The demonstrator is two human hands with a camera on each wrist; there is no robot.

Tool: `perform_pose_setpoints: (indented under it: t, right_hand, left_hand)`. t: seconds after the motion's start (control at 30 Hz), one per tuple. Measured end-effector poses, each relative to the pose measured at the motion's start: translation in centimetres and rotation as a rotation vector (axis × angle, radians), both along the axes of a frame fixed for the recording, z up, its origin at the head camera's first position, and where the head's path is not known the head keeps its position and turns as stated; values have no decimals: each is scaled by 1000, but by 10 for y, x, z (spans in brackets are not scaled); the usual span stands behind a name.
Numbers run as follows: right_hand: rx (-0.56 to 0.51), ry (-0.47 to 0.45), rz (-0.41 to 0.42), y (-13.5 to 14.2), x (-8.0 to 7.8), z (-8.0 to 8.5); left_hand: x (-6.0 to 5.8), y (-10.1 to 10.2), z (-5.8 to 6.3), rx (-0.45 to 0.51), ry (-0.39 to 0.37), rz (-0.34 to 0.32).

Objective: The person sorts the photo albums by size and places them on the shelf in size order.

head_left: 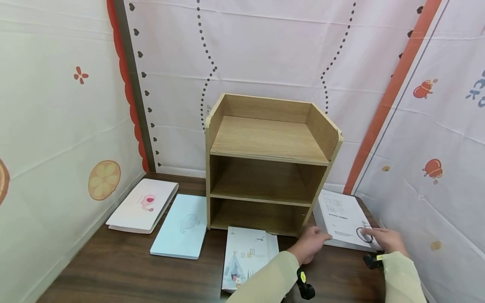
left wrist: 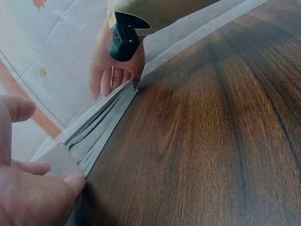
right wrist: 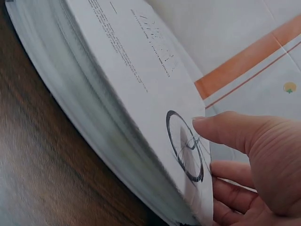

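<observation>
A thick white book (head_left: 342, 219) with a bicycle drawing on its cover lies on the table, right of the wooden shelf (head_left: 269, 158). My right hand (head_left: 386, 240) grips its right near corner. In the right wrist view the thumb (right wrist: 221, 127) is on the cover by the wheel, with the fingers along the book's edge. My left hand (head_left: 308, 245) pinches the left near corner of the same book. The left wrist view shows the page edges (left wrist: 101, 132) fanned slightly between the two hands, close over the tabletop.
A book with a tent picture (head_left: 242, 256) lies before the shelf, partly behind my left sleeve. To the left are a light blue whale book (head_left: 182, 227) and a white elephant book (head_left: 142, 204). Printed cloth (head_left: 265, 50) hangs behind and at both sides of the table (head_left: 125, 269).
</observation>
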State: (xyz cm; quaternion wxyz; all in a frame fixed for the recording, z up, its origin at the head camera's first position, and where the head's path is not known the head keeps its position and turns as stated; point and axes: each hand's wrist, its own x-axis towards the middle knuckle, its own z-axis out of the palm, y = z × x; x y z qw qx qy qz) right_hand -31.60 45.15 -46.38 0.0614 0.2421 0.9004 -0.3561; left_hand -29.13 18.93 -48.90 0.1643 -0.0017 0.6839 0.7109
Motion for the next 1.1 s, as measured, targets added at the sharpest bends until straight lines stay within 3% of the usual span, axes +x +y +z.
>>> perform_pose_setpoints:
  t: [0.4, 0.67, 1.1]
  right_hand:
    - [-13, -19, -62, -11, -9, 6]
    - [-18, -2, -74, -9, -7, 6]
    - [-55, 30, -104, -6, 0, 2]
  left_hand:
    - [-7, -2, 3, 148, -9, 60]
    - [-8, -1, 1, 219, -33, 34]
    - [-1, 0, 9, 134, -51, 73]
